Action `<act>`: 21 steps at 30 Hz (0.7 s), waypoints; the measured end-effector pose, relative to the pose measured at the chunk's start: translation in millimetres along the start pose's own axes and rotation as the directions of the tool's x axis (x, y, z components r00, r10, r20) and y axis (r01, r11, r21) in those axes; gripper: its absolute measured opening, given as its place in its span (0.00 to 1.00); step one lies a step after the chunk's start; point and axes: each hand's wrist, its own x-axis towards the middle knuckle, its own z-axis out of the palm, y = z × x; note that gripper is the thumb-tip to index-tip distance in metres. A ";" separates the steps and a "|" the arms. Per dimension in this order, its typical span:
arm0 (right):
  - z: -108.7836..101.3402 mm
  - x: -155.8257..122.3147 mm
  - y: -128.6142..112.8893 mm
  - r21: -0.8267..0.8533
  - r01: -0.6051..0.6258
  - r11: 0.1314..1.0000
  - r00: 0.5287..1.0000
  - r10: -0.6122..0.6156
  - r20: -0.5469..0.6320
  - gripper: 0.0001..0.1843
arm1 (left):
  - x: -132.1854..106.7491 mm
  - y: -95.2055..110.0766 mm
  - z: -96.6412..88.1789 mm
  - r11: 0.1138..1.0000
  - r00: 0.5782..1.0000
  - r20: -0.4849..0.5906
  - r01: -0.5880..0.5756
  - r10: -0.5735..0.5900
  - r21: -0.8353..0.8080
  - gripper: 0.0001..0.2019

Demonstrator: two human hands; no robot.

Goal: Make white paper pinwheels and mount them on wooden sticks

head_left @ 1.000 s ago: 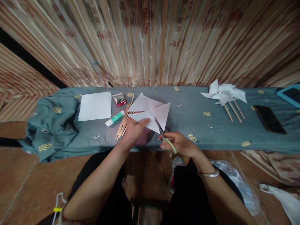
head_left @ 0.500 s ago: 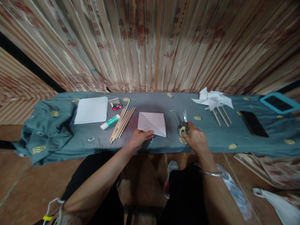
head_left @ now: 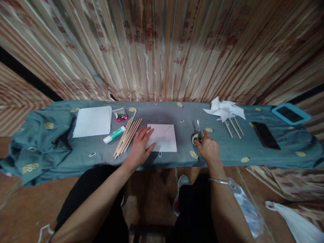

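Observation:
A square of white paper lies flat on the cloth, with a short diagonal line at its far right corner. My left hand rests at the paper's left edge, fingers spread and extended. To the right, a pair of scissors points away from me, blades close together. My right hand has its fingers on the scissors' pale green handles, which it partly hides. Just left of my left hand lies a bundle of wooden sticks.
A glue stick, an open box of metal pins and a paper stack lie left. Paper pinwheels on sticks, a black phone and a blue-framed device lie right. A patterned curtain hangs behind.
My left hand has gone from pinching the paper's near edge to lying spread at its left side. The paper's diagonal lines show differently. My right hand stays at the scissors.

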 end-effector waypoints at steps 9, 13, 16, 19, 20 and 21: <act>3.0 4.1 1.4 0.033 -0.015 0.999 1.000 0.015 -0.006 0.28 | 5.4 16.7 30.2 0.982 0.906 0.419 -0.131 0.063 0.135 0.21; 3.3 0.0 -1.3 0.034 0.011 0.999 0.996 -0.008 -0.086 0.22 | 4.1 15.5 32.1 0.982 0.903 0.426 -0.131 0.062 0.134 0.21; 9.0 0.2 -18.1 0.135 0.122 0.983 0.978 -0.096 -0.186 0.18 | 0.6 14.0 33.8 0.982 0.912 0.406 -0.131 0.066 0.134 0.23; 21.1 7.7 -48.2 0.270 0.290 0.918 0.946 -0.232 -0.226 0.17 | -2.5 12.8 36.5 0.979 0.919 0.384 -0.150 0.085 0.140 0.23; 25.3 11.4 -58.8 0.283 0.327 0.902 0.935 -0.266 -0.234 0.17 | -3.1 12.7 37.2 0.977 0.921 0.379 -0.157 0.091 0.145 0.23; 28.8 15.5 -68.5 0.283 0.353 0.892 0.926 -0.289 -0.242 0.18 | -3.4 12.7 37.7 0.975 0.922 0.375 -0.160 0.094 0.151 0.23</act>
